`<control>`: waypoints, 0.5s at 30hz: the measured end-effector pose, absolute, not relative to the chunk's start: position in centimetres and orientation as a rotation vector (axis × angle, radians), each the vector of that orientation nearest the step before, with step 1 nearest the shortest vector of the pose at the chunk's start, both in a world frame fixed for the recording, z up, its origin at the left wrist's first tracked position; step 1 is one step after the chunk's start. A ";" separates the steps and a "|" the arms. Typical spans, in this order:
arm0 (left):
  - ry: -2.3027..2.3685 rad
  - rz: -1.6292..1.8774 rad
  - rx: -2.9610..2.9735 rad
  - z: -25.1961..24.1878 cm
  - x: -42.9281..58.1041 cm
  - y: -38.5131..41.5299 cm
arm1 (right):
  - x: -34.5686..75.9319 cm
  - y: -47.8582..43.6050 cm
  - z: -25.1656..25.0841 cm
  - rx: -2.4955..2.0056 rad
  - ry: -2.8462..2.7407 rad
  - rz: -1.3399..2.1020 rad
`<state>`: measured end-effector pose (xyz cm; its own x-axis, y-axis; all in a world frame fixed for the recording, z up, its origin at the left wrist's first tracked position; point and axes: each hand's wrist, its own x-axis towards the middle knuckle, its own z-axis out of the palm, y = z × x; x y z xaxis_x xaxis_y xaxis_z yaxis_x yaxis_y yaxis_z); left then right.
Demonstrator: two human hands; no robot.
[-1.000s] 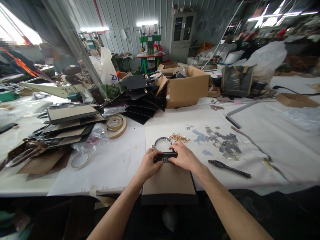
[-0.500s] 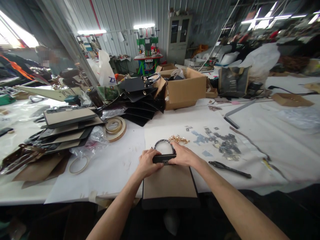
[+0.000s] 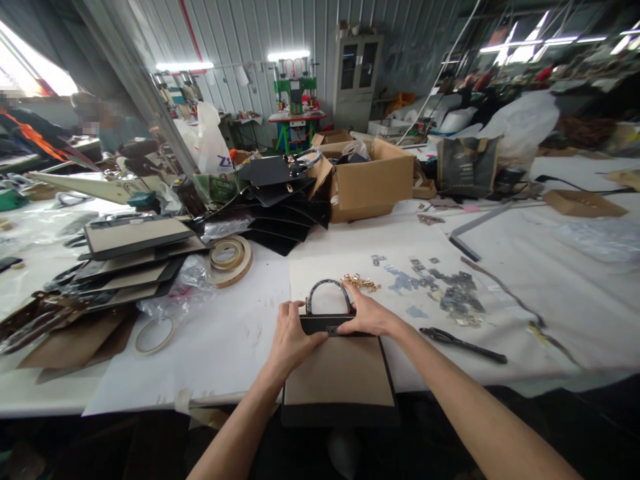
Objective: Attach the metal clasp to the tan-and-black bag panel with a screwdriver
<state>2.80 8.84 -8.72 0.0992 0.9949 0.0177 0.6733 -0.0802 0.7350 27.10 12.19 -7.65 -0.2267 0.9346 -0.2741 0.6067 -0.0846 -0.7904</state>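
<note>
A black and beige handbag panel lies at the table's front edge, its lower end overhanging it. Along its far end runs a black strip with a small metal plate, and a round black handle stands out beyond. My left hand grips the strip's left end, thumb on top near the plate. At the right end my right hand does the same, its thumb beside the plate and its forefinger raised along the handle. Fingertips behind the strip are hidden. Gold-coloured fittings lie just past my right hand.
Black pliers and a scatter of metal plates lie to the right. On the left are stacked panels, tape rolls and a tape ring. A cardboard box stands behind black pieces.
My left hand has shifted slightly left along the strip, with its fingers more upright. More of the handle and strip now shows. The right hand stays at its end.
</note>
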 end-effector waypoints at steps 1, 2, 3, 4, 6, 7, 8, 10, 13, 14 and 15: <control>1.626 0.716 1.803 -8.5 2.8 8.7 | 27.1 12.1 -7.7 -1.648 -1.804 1.256; 1.611 0.695 1.799 -8.3 2.8 8.6 | 27.1 12.1 -7.6 -1.622 -1.769 1.296; 1.593 0.675 1.802 -8.2 2.8 8.5 | 27.0 12.0 -7.5 -1.589 -1.726 1.349; 1.578 0.662 1.809 -8.0 2.7 8.5 | 26.9 11.9 -7.3 -1.554 -1.676 1.409; 1.563 0.666 1.813 -7.9 2.6 8.4 | 26.8 11.8 -7.0 -1.484 -1.585 1.523; 1.560 0.678 1.809 -8.0 2.6 8.4 | 26.7 11.7 -6.9 -1.461 -1.557 1.561; 1.560 0.696 1.803 -8.1 2.6 8.4 | 26.7 11.7 -7.0 -1.454 -1.542 1.582; 1.562 0.722 1.790 -8.4 2.7 8.5 | 26.8 11.8 -7.2 -1.476 -1.532 1.586; 1.558 0.707 1.767 -8.8 3.0 9.2 | 27.1 12.2 -7.6 -1.515 -1.538 1.552; 1.549 0.704 1.766 -8.9 3.1 9.4 | 27.2 12.4 -7.7 -1.524 -1.540 1.539; 1.532 0.707 1.773 -9.0 3.2 9.7 | 27.2 12.6 -7.8 -1.540 -1.543 1.520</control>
